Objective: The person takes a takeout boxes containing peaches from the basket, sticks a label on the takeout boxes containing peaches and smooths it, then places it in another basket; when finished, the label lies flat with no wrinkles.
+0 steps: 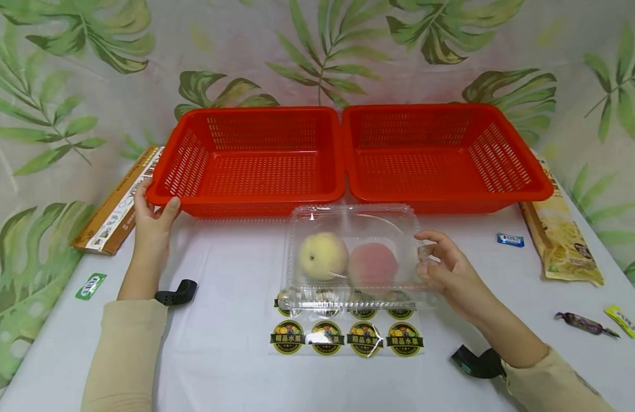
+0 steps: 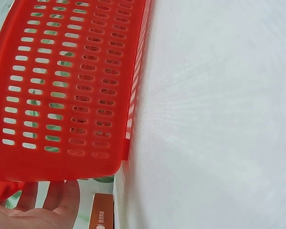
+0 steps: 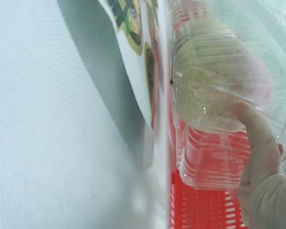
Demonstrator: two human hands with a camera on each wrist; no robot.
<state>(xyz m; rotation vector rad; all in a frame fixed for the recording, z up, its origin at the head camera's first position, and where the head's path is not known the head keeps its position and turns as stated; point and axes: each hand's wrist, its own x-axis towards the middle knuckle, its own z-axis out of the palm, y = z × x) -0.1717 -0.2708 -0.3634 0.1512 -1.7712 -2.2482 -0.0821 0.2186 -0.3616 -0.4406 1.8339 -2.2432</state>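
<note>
My left hand grips the front left corner of the left red basket, thumb at the front and fingers round the side. In the left wrist view its fingers reach behind the basket's slotted wall. With my right hand I pinch the right side of a clear plastic container. Two round fruits that look like peaches lie inside, one pale yellow and one pink. The container overlaps the upper rows of a sheet of round fruit stickers in the head view.
Against the left basket stands a second red basket. A brown and white box lies far left, a yellow food bag far right. Small wrapped candies lie about: green, blue, purple, yellow.
</note>
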